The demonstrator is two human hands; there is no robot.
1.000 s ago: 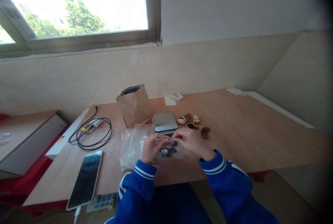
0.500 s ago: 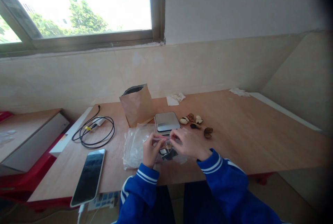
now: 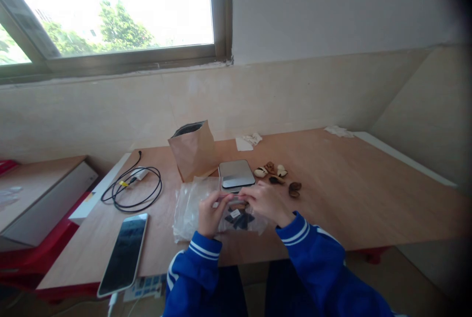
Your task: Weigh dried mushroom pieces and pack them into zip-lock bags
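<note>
A clear zip bag [image 3: 258, 224] with several dark pieces [image 3: 241, 221] and a small white label inside lies at the table's front edge. My left hand [image 3: 212, 214] pinches its top edge between thumb and fingertips. Close beside it, my right hand [image 3: 266, 202] pinches the same edge from the right. Just left of my left hand is a pile of clear plastic bags [image 3: 186, 214]. Behind both hands sits a flat silver scale [image 3: 236, 174].
An open brown paper bag [image 3: 193, 152] stands behind the plastic bags. Dried pods and shells [image 3: 280, 171] lie right of the scale. A phone [image 3: 124, 253] and a coiled black cable [image 3: 160, 189] are on the left. Crumpled tissue [image 3: 254, 138] is at the back.
My fingertips have shifted along the bag's top edge, and the bag now lies flatter with its dark contents more visible. Both hands keep their pinch. The view has moved slightly.
</note>
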